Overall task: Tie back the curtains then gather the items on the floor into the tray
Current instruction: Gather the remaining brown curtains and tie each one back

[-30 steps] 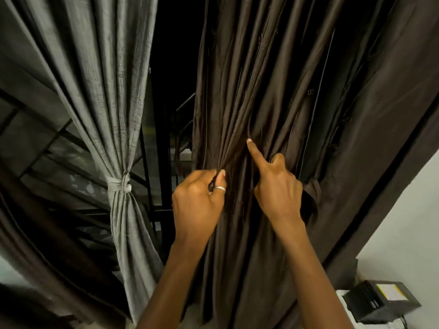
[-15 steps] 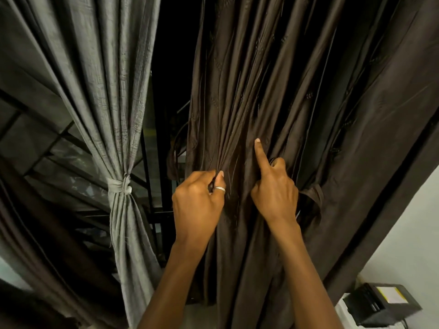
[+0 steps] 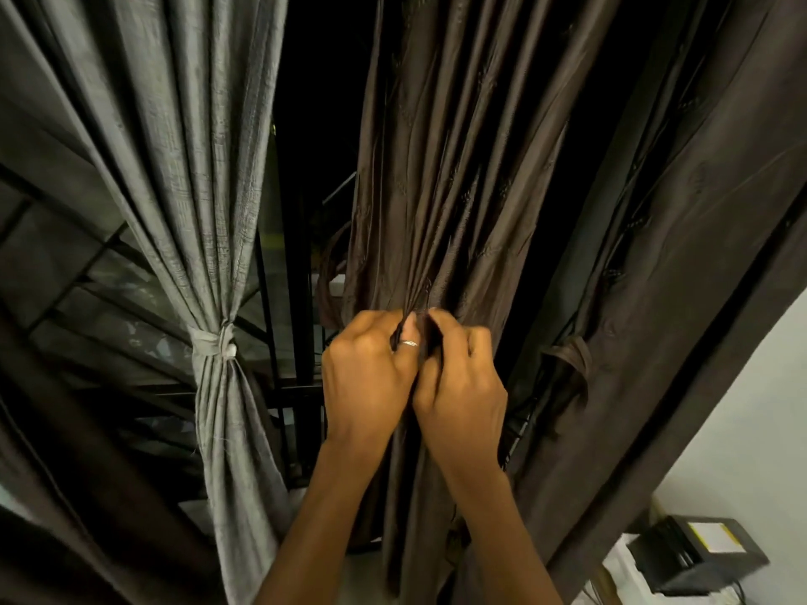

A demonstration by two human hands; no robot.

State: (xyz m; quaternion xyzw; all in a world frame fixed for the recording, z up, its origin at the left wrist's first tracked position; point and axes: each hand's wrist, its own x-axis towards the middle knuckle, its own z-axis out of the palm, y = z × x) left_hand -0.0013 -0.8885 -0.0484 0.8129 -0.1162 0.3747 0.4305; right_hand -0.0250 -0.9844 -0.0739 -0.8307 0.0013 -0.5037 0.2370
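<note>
We see our left hand [image 3: 367, 369] and right hand [image 3: 463, 382] touching at centre, both sets of fingers curled round gathered folds of the brown curtain [image 3: 458, 189], whose left edge borders a narrow dark gap [image 3: 319, 102] toward 12 o'clock, with the grey curtain [image 3: 209, 168] hanging tied at 9 o'clock.

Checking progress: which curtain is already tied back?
The grey curtain on the left, cinched by a knotted tie; the brown curtain is only bunched between the left hand and right hand.
</note>
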